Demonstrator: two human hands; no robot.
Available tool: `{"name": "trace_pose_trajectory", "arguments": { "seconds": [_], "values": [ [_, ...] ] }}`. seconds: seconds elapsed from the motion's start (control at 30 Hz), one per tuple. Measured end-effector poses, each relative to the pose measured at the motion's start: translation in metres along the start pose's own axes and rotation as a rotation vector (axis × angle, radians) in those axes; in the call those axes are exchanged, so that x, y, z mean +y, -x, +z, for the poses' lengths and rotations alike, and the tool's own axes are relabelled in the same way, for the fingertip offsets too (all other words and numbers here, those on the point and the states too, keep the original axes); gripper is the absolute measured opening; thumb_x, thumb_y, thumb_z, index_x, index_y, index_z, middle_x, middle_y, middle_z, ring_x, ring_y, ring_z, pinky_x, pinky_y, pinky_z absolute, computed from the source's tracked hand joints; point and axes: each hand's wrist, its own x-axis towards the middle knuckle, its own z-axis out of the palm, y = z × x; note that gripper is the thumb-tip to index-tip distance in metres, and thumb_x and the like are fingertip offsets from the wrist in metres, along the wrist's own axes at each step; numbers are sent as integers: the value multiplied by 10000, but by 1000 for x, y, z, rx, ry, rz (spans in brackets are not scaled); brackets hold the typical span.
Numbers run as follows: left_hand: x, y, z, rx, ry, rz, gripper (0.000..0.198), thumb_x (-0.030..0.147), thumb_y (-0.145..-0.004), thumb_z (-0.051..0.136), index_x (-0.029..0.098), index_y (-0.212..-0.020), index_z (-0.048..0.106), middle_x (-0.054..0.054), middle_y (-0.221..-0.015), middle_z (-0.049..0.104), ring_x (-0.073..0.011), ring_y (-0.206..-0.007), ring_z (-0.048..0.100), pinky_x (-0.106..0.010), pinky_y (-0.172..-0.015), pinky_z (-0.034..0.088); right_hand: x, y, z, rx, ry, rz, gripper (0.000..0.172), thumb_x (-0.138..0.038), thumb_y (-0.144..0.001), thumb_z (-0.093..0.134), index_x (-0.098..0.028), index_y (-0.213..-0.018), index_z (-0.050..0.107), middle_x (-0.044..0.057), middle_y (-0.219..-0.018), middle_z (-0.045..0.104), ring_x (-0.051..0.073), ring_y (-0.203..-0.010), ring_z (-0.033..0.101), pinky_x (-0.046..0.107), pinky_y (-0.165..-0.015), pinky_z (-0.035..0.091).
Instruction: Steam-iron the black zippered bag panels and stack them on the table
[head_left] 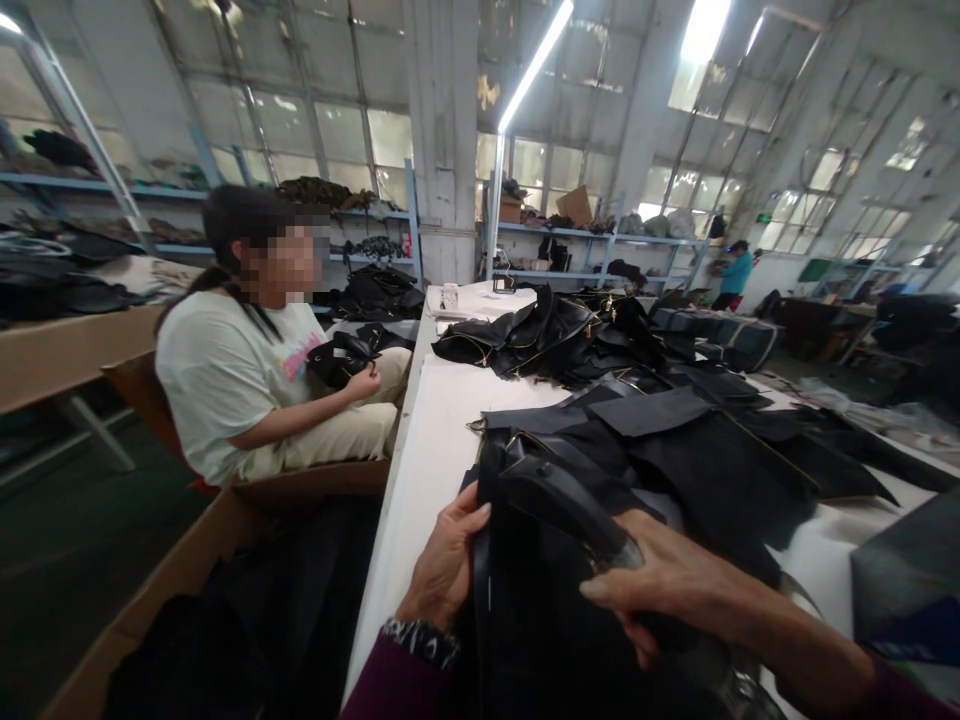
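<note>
A: At the counter's near edge, what are the hands doing?

B: The left hand [446,570] is clamping the left edge of the bag [525,630], thumb lying on top, fingers tucked beneath. The right hand [667,595] is clasping the near end of the strap [559,500], its grip wrapped tight around it.

A: Which way is the strap lying?

B: Its long axis is running from ten o'clock to four o'clock, arching up off the bag. The far end is sitting at ten o'clock from the right grip and at one o'clock from the left grip, which is nearer to it.

A: And around them?

B: The bag is lying on the white counter [435,440], under both hands. A pile [570,340] of black pieces is sitting at twelve o'clock, well apart. A co-worker [225,380] is sitting at ten o'clock, holding a dark piece, near a carton [187,560].
</note>
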Motion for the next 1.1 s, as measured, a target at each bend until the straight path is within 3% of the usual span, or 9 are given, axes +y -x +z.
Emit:
{"name": "trace_pose_trajectory", "arguments": {
  "seconds": [0.27,0.37,0.5,0.67,0.8,0.97,1.1],
  "values": [
    [-2,4,3,-47,-269,47,425,193,-812,494,146,-1234,514,-110,-1002,688,-227,-908,643,-364,-803,501,-15,-2,-1,91,4,-54,302,-379,-729,641,-133,-582,544,-4,-459,562,115,-402,547,189,-412,408],
    [-9,1,2,-3,-519,129,432,212,-832,440,158,-1257,497,-92,-964,677,-229,-915,624,-394,-833,483,-16,12,-13,190,-22,-62,329,-417,-731,648,-136,-597,541,-8,-450,556,121,-408,545,209,-439,431],
    [-26,-4,3,80,-961,292,391,121,-807,431,168,-1164,584,-81,-964,614,-231,-980,554,-444,-949,381,-4,44,-25,277,-32,-17,345,-445,-725,654,-146,-605,531,-15,-434,541,133,-409,545,233,-452,445],
    [-51,15,28,53,-1405,358,233,63,-797,476,116,-954,639,-77,-913,612,-235,-890,580,-491,-833,450,8,85,-16,263,3,9,383,-475,-720,641,-145,-560,528,5,-417,549,127,-391,537,216,-432,415],
    [-74,42,45,64,-1599,395,288,88,-818,457,19,-1056,603,-213,-1096,602,-356,-1084,520,-544,-888,423,9,102,-6,248,-23,18,385,-483,-701,643,-146,-559,522,0,-413,546,113,-377,521,195,-408,393],
    [-99,53,39,72,-1670,430,324,107,-852,413,-26,-1093,585,-258,-1190,571,-363,-1182,471,-513,-991,376,7,94,6,225,-8,47,325,-394,-718,630,-142,-543,520,-7,-416,540,105,-371,518,195,-411,420],
    [-101,53,34,81,-1664,476,320,148,-871,392,-9,-1036,617,-267,-1151,592,-365,-1162,494,-502,-989,388,13,66,16,145,-57,77,296,-375,-705,646,-134,-570,540,-23,-444,535,95,-366,504,193,-391,451]
  ]
}}
